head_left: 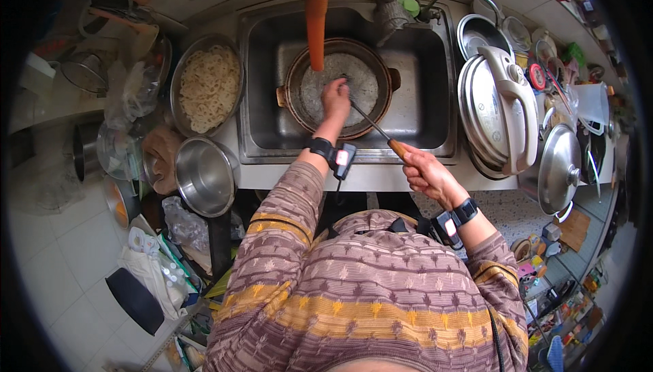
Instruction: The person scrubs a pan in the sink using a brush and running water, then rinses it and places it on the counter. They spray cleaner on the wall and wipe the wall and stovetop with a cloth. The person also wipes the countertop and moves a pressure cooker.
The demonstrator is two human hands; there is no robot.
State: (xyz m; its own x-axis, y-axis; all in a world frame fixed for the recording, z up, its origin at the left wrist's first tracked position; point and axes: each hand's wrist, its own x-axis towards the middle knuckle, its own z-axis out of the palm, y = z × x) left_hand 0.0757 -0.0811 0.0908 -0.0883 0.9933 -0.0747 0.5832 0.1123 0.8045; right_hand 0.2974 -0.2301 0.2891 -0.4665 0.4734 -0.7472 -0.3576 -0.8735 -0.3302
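Note:
In my right hand (pixel 432 176) is the wooden handle of a long utensil (pixel 369 121), fingers wrapped round it. Its thin metal shaft slants up and left over a round, brown-rimmed pot (pixel 294 115) with two side handles. Cloudy, whitish liquid (pixel 364 83) fills the pot, which sits in the steel sink. My left hand (pixel 335 102) is over the pot at the far end of the shaft, fingers curled. A small dark bit shows at its fingertips; what it grips and the utensil's head are hidden.
An orange-sleeved faucet (pixel 316 28) hangs above the pot. Left of the sink (pixel 428 123) are a bowl of pale, noodle-like strips (pixel 207 86) and a steel pot (pixel 204 176). On the right lean a white pressure-cooker lid (pixel 507 110) and a domed steel lid (pixel 559 168).

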